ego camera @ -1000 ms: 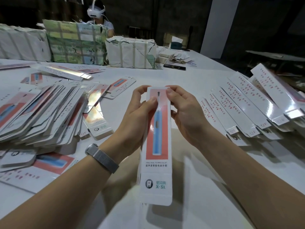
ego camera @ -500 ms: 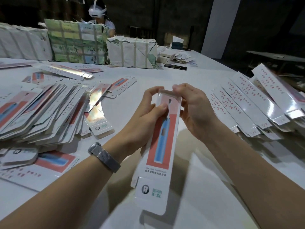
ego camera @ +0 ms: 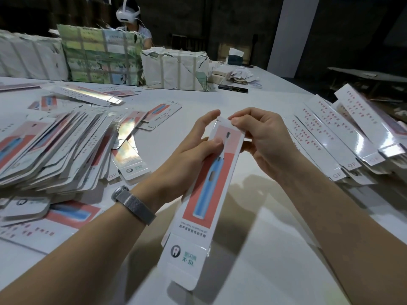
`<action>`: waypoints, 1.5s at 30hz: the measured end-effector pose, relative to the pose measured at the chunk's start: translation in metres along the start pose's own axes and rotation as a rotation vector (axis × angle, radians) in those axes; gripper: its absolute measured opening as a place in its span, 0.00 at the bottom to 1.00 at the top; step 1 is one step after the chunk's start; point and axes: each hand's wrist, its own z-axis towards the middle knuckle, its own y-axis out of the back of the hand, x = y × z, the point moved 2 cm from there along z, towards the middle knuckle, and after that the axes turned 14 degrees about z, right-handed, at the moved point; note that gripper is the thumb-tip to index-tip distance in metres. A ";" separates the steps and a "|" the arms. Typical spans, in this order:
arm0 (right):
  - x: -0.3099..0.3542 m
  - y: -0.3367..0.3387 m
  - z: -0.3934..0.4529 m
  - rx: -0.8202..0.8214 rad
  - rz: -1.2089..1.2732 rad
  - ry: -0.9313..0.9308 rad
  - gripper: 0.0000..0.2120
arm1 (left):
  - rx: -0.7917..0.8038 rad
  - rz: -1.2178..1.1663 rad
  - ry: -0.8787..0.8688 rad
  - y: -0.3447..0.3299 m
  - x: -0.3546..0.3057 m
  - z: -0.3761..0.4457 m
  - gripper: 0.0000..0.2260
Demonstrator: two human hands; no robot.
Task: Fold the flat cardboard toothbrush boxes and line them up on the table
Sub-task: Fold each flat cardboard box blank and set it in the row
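Two hands are on one box, held above the table between them. My left hand grips its upper part from the left: the thumb presses on the printed front, the other fingers reach behind the far end. My right hand is curled, its fingertips pinching the small flap at the box's far end. The hands sit close together, only the box's width between them.

The box's long axis runs away from me, far end tipped a little right, logo end nearest me and hanging free. The toothbrush picture points its head away from me.

Left of my left hand lies a heap of flat boxes. Right of my right hand, folded boxes lie side by side in a row. A watch is on my left wrist.
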 end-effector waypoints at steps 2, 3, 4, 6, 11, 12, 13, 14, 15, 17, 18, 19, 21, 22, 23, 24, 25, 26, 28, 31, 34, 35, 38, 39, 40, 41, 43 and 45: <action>0.002 0.002 0.000 0.036 -0.002 -0.028 0.09 | -0.003 -0.017 -0.006 0.000 0.000 0.000 0.20; 0.003 0.004 0.000 0.061 -0.004 -0.048 0.09 | -0.005 -0.034 -0.010 0.000 -0.001 0.000 0.19; 0.004 0.006 0.001 0.088 -0.007 -0.064 0.09 | -0.006 -0.051 -0.012 0.001 -0.001 0.000 0.18; 0.006 0.010 0.001 0.126 -0.005 -0.091 0.11 | -0.015 -0.058 -0.012 0.001 -0.003 -0.001 0.17; 0.010 0.012 -0.001 0.150 -0.006 -0.119 0.10 | -0.067 -0.067 -0.005 0.002 -0.003 -0.001 0.12; 0.010 0.012 -0.001 0.152 -0.010 -0.122 0.11 | -0.078 -0.073 -0.004 0.002 -0.002 -0.001 0.11; 0.010 0.012 -0.001 0.152 -0.004 -0.130 0.12 | -0.091 -0.076 -0.006 0.002 -0.002 -0.001 0.11; 0.010 0.011 -0.002 0.148 0.009 -0.140 0.13 | -0.107 -0.075 -0.009 0.002 -0.002 -0.001 0.11; 0.010 0.009 -0.002 0.146 0.019 -0.148 0.14 | -0.124 -0.072 -0.013 0.002 -0.002 0.000 0.10; 0.008 0.005 -0.004 0.147 0.008 -0.146 0.16 | -0.160 -0.067 -0.016 0.002 0.000 0.001 0.09; 0.007 0.002 -0.004 0.149 -0.011 -0.139 0.16 | -0.182 -0.065 -0.016 0.002 0.002 0.002 0.09; 0.006 0.000 -0.005 0.148 -0.030 -0.133 0.15 | -0.206 -0.062 -0.017 0.002 0.003 0.003 0.09; 0.004 -0.004 -0.005 0.109 -0.045 -0.123 0.14 | -0.250 -0.037 -0.036 -0.001 0.004 0.006 0.09; 0.005 -0.005 -0.005 0.074 -0.056 -0.118 0.15 | -0.274 -0.021 -0.050 -0.002 0.004 0.008 0.09; 0.007 -0.006 -0.005 0.038 -0.086 -0.103 0.15 | -0.302 -0.012 -0.061 -0.003 0.005 0.009 0.10; 0.009 -0.006 -0.005 0.011 -0.149 -0.071 0.15 | -0.333 -0.023 -0.065 -0.003 0.005 0.011 0.10; 0.010 -0.006 -0.005 0.005 -0.248 -0.026 0.16 | -0.367 -0.061 -0.062 -0.003 0.005 0.012 0.11; 0.011 -0.007 -0.007 0.028 -0.369 0.020 0.20 | -0.398 -0.116 -0.052 -0.002 0.005 0.013 0.13; 0.010 -0.014 -0.011 0.133 -0.626 0.098 0.29 | -0.424 -0.252 -0.017 0.003 0.006 0.013 0.18; 0.007 -0.016 -0.012 0.228 -0.875 0.189 0.38 | -0.344 -0.449 0.047 0.006 0.009 0.015 0.19; 0.013 -0.007 -0.009 0.155 -0.975 0.177 0.38 | -0.206 -0.465 0.037 0.004 0.010 0.017 0.17; 0.016 -0.004 -0.008 0.130 -0.998 0.174 0.38 | -0.175 -0.443 0.023 0.002 0.011 0.016 0.19; 0.038 0.012 -0.005 -0.049 -0.972 0.191 0.33 | -0.156 -0.355 0.027 -0.004 0.014 0.016 0.33; 0.049 0.022 -0.003 -0.148 -0.971 0.208 0.30 | -0.158 -0.335 0.025 -0.004 0.016 0.015 0.36; 0.061 0.034 -0.002 -0.250 -0.998 0.219 0.27 | -0.159 -0.321 0.015 -0.004 0.017 0.015 0.38; 0.073 0.048 -0.001 -0.344 -1.053 0.217 0.24 | -0.159 -0.312 0.000 -0.003 0.019 0.015 0.38; 0.094 0.078 -0.002 -0.473 -1.204 0.161 0.19 | -0.158 -0.300 -0.019 0.000 0.022 0.015 0.35; 0.109 0.109 -0.003 -0.535 -1.356 0.033 0.15 | -0.163 -0.283 -0.025 0.002 0.026 0.016 0.26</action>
